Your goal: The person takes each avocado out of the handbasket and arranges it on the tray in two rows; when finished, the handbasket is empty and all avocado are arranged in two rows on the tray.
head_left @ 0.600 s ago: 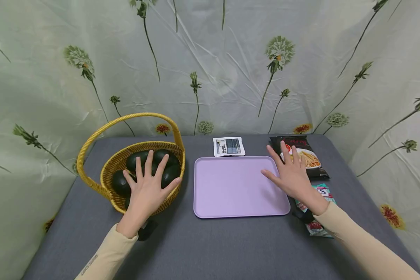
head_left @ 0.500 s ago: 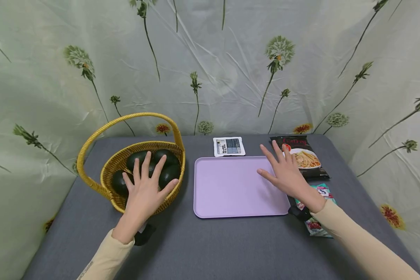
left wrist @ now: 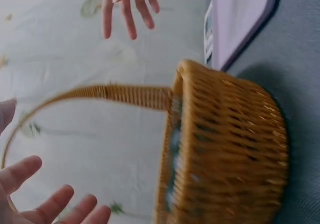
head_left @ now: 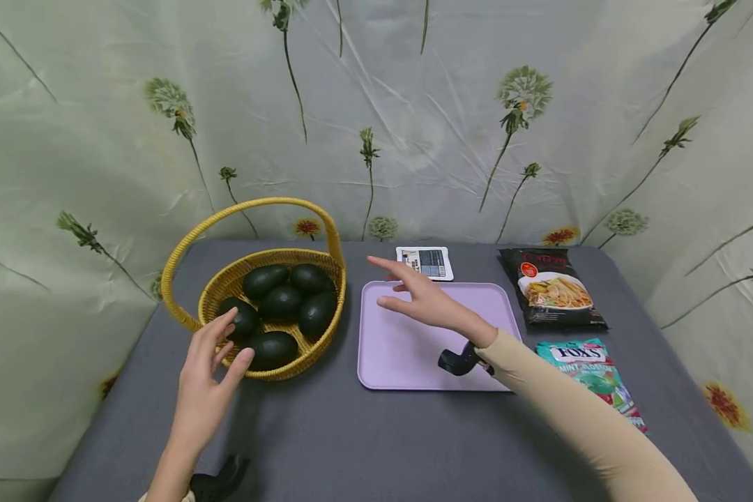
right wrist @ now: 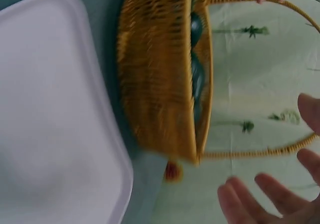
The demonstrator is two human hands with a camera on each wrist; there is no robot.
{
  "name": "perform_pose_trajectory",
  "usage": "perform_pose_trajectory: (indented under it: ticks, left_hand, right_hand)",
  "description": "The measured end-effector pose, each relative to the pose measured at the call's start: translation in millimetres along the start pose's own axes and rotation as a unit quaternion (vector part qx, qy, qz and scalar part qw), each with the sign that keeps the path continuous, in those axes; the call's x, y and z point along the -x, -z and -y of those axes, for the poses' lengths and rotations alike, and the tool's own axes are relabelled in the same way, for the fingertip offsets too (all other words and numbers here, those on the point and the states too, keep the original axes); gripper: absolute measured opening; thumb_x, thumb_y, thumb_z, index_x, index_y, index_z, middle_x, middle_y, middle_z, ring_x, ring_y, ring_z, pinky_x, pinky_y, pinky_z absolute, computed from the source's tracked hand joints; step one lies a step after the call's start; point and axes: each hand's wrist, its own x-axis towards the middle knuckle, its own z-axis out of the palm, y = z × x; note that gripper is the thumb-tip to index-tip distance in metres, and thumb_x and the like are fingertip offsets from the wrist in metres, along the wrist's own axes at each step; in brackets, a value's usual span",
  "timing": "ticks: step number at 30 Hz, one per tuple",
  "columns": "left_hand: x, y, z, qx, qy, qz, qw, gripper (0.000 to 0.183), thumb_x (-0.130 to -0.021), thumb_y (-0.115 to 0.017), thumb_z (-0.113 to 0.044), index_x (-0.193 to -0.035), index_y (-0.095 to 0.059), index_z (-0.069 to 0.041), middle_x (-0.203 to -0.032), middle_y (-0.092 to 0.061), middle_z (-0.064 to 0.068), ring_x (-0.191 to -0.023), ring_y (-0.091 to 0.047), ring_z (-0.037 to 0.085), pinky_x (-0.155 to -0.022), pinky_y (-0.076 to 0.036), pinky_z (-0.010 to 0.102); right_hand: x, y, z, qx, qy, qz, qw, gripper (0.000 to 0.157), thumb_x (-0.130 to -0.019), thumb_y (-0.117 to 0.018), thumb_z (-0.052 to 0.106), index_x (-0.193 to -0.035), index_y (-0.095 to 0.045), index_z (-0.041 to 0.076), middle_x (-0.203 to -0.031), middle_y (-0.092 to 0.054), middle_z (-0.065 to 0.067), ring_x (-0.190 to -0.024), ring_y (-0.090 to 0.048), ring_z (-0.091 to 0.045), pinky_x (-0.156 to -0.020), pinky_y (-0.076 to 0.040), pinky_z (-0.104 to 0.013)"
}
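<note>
The left hand [head_left: 201, 383] was over the near-left side of the basket [left wrist: 235, 144]; its fingers were loosely bent and held nothing; they pointed away from the person. The basket stood on the left part of the worktop [head_left: 351, 446], close to the far-left corner; its tall handle [head_left: 276, 201] went up and over, from the left end to the far-right end; six dark avocados [head_left: 281, 302] lay inside, and one was by the near rim, not far from the left thumb.

What seemed to matter most was where the basket lay; it was ahead of the left hand and a bit to the right, but to the left of the right hand [head_left: 428, 300]; the left hand was nearer; the handle's two ends looked like the parts to mind.

A thin strip of grey cloth ran between the basket and the tray [head_left: 389, 362]; more cloth showed toward the near edge, so there looked to be room there. The right hand hung above the tray's far-left part; its fingers were loose, pointed at the basket and gripped nothing.

A white packet [head_left: 436, 265] lay behind the tray's far edge; a black noodle bag [head_left: 555, 296] was by the far-right corner; a green sweet bag [head_left: 590, 369] lay nearer, partly under the sleeve [head_left: 577, 411] in this view.
</note>
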Motion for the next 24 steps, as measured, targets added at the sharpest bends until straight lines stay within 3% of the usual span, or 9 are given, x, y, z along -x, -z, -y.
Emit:
perform_pose_trajectory:
  ticks: [5, 8, 11, 16, 18, 20, 24]
  left_hand:
    - [14.3, 5.4, 15.3, 0.017, 0.091, -0.045, 0.9947, 0.046, -0.098, -0.057, -0.012, -0.143, -0.047, -0.017, -0.128, -0.043, 0.002, -0.111, -0.046, 0.007, -0.083, -0.038, 0.008]
    - [19.3, 6.5, 27.3, 0.017, 0.126, -0.056, 0.9903, 0.043, -0.099, -0.055, -0.016, -0.141, -0.049, -0.012, -0.126, -0.043, 0.005, -0.104, -0.048, 0.003, -0.078, -0.039, 0.006]
    - [21.3, 5.4, 39.5, 0.032, 0.146, -0.041, 0.9879, 0.044, -0.1, -0.052, -0.019, -0.143, -0.045, -0.009, -0.127, -0.039, 0.01, -0.097, -0.047, -0.003, -0.075, -0.043, 0.008]
    - [19.7, -2.3, 57.9, 0.09, 0.171, 0.025, 0.9809, 0.053, -0.102, -0.048, -0.023, -0.149, -0.03, -0.006, -0.132, -0.026, 0.018, -0.094, -0.048, -0.01, -0.075, -0.049, 0.014]
    - [18.3, -5.8, 63.2, 0.116, 0.182, 0.049, 0.9753, 0.057, -0.102, -0.048, -0.024, -0.152, -0.024, -0.008, -0.14, -0.02, 0.021, -0.101, -0.051, -0.002, -0.077, -0.049, 0.014]
    - [16.9, -8.6, 67.2, 0.135, 0.194, 0.067, 0.9695, 0.061, -0.102, -0.049, -0.024, -0.153, -0.018, -0.011, -0.148, -0.012, 0.022, -0.113, -0.05, 0.014, -0.078, -0.047, 0.013]
    - [16.1, -11.2, 71.2, 0.155, 0.203, 0.082, 0.9634, 0.065, -0.102, -0.049, -0.025, -0.155, -0.011, -0.017, -0.155, -0.001, 0.019, -0.128, -0.031, 0.044, -0.078, -0.042, 0.008]
  right_hand:
    - [-36.3, -29.1, 7.6, -0.104, 0.033, 0.068, 0.992, 0.058, -0.097, -0.057, 0.011, -0.149, -0.031, 0.007, -0.148, -0.034, -0.014, -0.124, -0.045, -0.034, -0.1, -0.041, -0.04]
    - [-55.7, -48.2, 11.2, -0.145, 0.045, 0.114, 0.982, 0.056, -0.097, -0.056, 0.006, -0.148, -0.032, 0.004, -0.147, -0.035, -0.018, -0.125, -0.044, -0.038, -0.099, -0.042, -0.036]
    - [-72.4, -67.2, 14.1, -0.177, 0.062, 0.16, 0.969, 0.054, -0.096, -0.055, 0.002, -0.146, -0.034, 0.0, -0.147, -0.034, -0.021, -0.128, -0.041, -0.034, -0.102, -0.039, -0.037]
    - [-94.9, -95.5, 19.9, -0.179, 0.085, 0.222, 0.955, 0.049, -0.094, -0.056, -0.003, -0.14, -0.04, -0.006, -0.143, -0.039, -0.022, -0.131, -0.037, -0.031, -0.106, -0.034, -0.039]
    - [-101.3, -104.3, 21.4, -0.169, 0.081, 0.238, 0.953, 0.047, -0.094, -0.057, -0.002, -0.139, -0.043, -0.005, -0.142, -0.042, -0.019, -0.131, -0.038, -0.027, -0.106, -0.034, -0.035]
    - [-106.8, -111.2, 23.3, -0.153, 0.074, 0.252, 0.953, 0.046, -0.094, -0.057, -0.001, -0.138, -0.046, -0.004, -0.141, -0.044, -0.016, -0.131, -0.039, -0.021, -0.106, -0.033, -0.033]
    - [-116.5, -121.8, 26.5, -0.114, 0.053, 0.282, 0.951, 0.043, -0.092, -0.058, 0.001, -0.135, -0.051, 0.001, -0.138, -0.049, -0.01, -0.129, -0.041, -0.015, -0.104, -0.036, -0.029]
